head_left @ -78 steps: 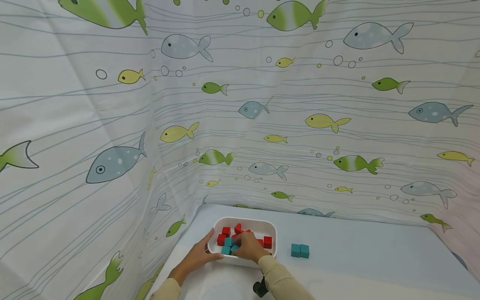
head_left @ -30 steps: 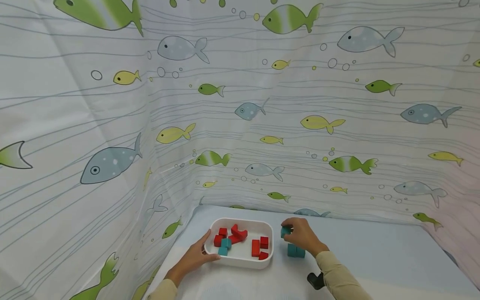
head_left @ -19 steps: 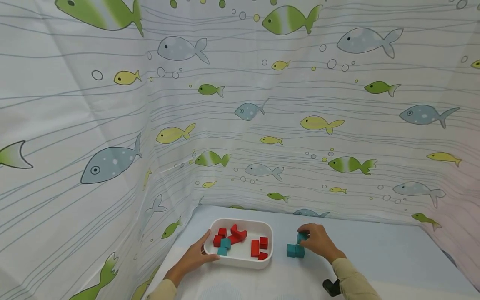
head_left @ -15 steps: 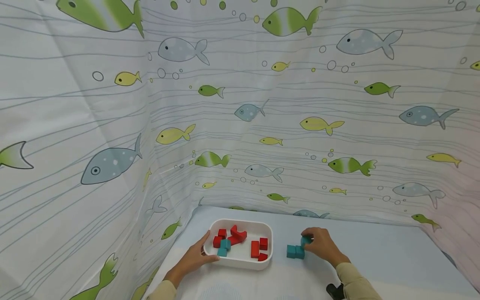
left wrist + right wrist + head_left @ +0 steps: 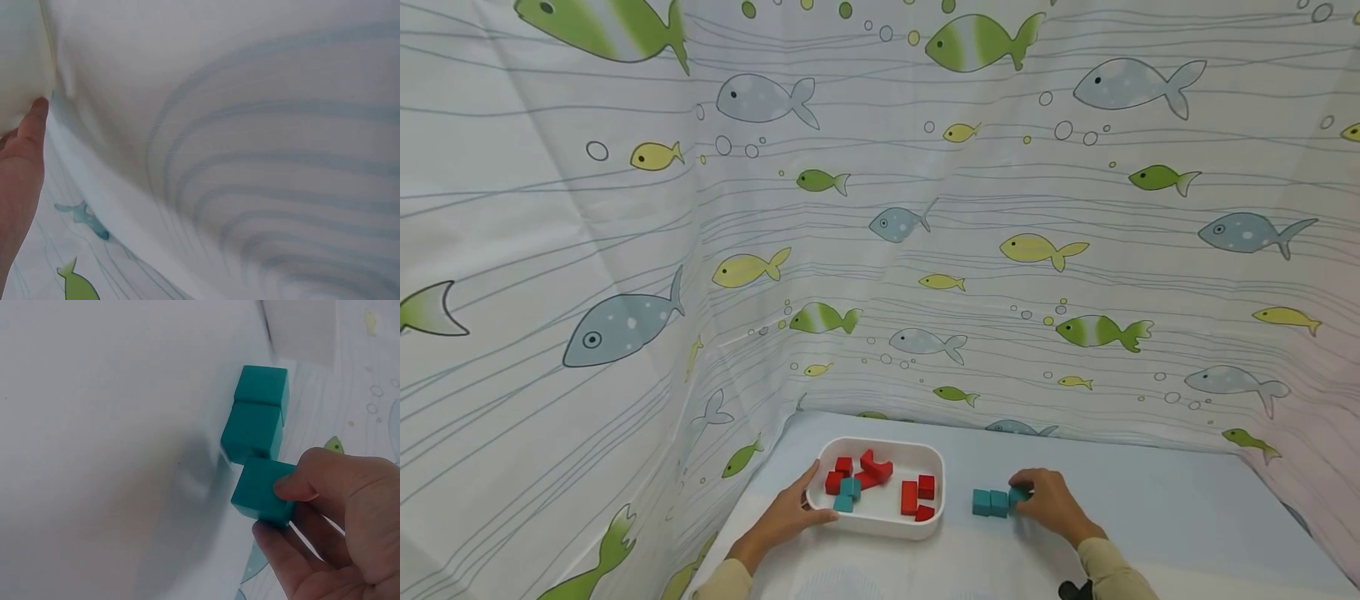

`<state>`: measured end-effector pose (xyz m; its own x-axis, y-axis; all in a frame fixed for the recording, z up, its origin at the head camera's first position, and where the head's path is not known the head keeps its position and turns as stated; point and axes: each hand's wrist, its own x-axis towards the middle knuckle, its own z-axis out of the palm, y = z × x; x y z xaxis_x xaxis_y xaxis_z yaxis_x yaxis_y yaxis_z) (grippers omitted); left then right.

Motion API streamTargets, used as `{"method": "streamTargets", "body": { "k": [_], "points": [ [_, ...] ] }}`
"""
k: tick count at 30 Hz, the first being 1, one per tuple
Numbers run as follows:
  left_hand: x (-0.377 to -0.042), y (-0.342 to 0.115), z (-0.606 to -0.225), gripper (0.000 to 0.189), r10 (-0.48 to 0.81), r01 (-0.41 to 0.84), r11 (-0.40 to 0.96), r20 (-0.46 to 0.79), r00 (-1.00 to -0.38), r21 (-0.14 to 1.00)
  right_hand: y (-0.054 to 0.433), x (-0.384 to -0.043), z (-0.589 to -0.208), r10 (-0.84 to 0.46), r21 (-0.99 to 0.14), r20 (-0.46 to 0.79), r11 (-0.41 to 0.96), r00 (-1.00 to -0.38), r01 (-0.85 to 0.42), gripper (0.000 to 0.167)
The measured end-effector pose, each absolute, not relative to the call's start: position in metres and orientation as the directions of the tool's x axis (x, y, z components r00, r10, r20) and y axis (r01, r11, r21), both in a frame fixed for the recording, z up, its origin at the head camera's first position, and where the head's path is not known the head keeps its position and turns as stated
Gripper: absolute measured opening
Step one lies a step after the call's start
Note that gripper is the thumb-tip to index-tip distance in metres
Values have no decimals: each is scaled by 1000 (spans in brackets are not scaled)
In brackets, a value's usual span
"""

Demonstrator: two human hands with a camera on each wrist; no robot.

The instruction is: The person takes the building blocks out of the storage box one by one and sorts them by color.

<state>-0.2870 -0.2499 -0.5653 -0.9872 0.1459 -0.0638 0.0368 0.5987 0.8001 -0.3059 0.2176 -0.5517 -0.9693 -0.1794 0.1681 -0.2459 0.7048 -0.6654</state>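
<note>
Noted nearest, in the head view: left sleeve [image 5: 730, 577] and right sleeve [image 5: 1108, 568], both tan, with a dark object [image 5: 1075, 590] beside the latter, too cut off to identify. Next, left hand [image 5: 784, 512] spread about the left end of a white tray [image 5: 880, 527], thumb at the near side. Added by the left wrist view: broad curved blue stripes [image 5: 269, 156] on pale material, only faint from the head. Visible from the head alone: red blocks [image 5: 910, 497] and two teal blocks [image 5: 850, 488] inside the tray, the latter toward its left.

Right of the tray, over a pale table [image 5: 1150, 517]: right hand [image 5: 1054, 504], pinching a teal cube [image 5: 259, 487]. Clear only from the right wrist: digits on different faces of that cube, and a skewed setting at the end of a touching cube pair [image 5: 253, 428]. Cannot tell contact with pair or table. Farthest: upright fish-print sheeting [image 5: 880, 108], behind and leftward.
</note>
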Motion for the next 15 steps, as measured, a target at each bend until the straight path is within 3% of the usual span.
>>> {"method": "streamTargets", "body": {
  "k": [15],
  "points": [
    [-287,-249,-565,109,139,37,597,-58,-989,802,214,-306,-562,-165,-667,141,713,-976,-217,36]
  ]
}}
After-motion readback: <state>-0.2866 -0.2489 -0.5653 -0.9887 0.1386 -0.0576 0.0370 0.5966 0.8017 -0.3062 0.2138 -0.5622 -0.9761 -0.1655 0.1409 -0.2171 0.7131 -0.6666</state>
